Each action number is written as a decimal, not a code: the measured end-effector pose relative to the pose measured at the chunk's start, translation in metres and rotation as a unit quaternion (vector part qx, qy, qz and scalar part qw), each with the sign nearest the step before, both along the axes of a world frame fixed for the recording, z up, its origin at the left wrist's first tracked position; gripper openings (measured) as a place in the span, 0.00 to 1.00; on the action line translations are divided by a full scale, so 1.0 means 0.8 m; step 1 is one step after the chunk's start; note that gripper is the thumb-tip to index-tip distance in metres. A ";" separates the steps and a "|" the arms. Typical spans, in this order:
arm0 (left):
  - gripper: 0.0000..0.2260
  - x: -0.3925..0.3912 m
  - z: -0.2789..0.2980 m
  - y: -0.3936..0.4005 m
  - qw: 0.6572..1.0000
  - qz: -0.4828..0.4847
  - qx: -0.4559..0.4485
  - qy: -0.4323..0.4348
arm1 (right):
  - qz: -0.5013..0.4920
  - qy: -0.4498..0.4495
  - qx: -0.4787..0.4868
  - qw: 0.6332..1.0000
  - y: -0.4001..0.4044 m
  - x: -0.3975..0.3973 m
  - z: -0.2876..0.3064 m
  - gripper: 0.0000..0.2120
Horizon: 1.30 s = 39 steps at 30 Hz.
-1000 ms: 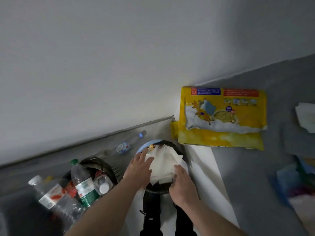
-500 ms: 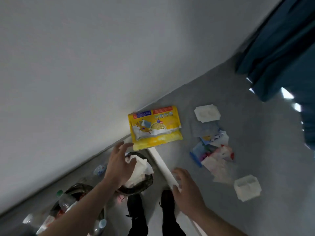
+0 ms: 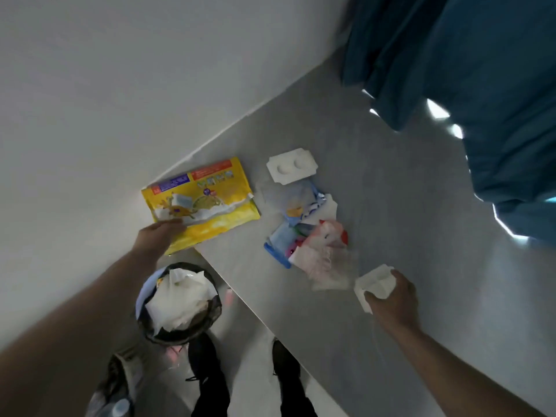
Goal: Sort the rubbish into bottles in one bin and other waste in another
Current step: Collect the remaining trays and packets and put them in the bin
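Observation:
A large yellow plastic bag (image 3: 210,203) lies flat on the grey table (image 3: 391,206) against the wall. My left hand (image 3: 159,236) reaches onto its near left corner, fingers stretched out on it. My right hand (image 3: 391,299) grips a white moulded tray piece (image 3: 374,284) near the table's front edge. Below the table stands a bin with a black liner (image 3: 210,314), filled with white crumpled paper (image 3: 177,299). A second bin with bottles (image 3: 120,407) shows only at the bottom left edge.
Between my hands on the table lie a second white moulded tray (image 3: 291,170), blue and white wrappers (image 3: 298,203) and a red and white plastic bag (image 3: 325,251). A dark teal curtain (image 3: 481,85) hangs at the right. My black shoes (image 3: 207,374) stand by the bin.
My left hand left the paper in the bin and moved up onto the yellow bag. My right hand swung right and took hold of the white tray piece. The view turned right.

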<state>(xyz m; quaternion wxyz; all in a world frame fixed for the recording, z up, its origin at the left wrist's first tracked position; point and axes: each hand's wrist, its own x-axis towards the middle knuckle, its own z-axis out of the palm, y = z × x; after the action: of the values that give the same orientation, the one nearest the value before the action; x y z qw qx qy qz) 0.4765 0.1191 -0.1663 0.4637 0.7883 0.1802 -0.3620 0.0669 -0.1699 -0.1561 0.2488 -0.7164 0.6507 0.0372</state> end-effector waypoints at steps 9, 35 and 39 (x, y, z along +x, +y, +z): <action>0.16 -0.070 0.084 -0.039 0.989 0.083 0.005 -0.123 | 0.035 0.056 0.053 0.996 -0.043 -0.027 -0.051 0.50; 0.06 -0.226 0.138 0.021 0.974 0.107 -0.030 -0.199 | 0.451 -0.063 -0.025 0.890 -0.071 -0.058 0.009 0.25; 0.07 -0.237 0.146 0.036 0.975 0.087 -0.024 -0.202 | 0.397 -0.134 0.012 0.908 -0.063 0.015 0.020 0.24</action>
<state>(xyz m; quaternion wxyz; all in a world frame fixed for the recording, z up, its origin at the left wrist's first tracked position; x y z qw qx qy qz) 0.2867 0.1481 -0.0498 0.5391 0.8151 0.1419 -0.1574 0.0791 -0.2204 -0.1403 0.3065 -0.9110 0.2725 0.0447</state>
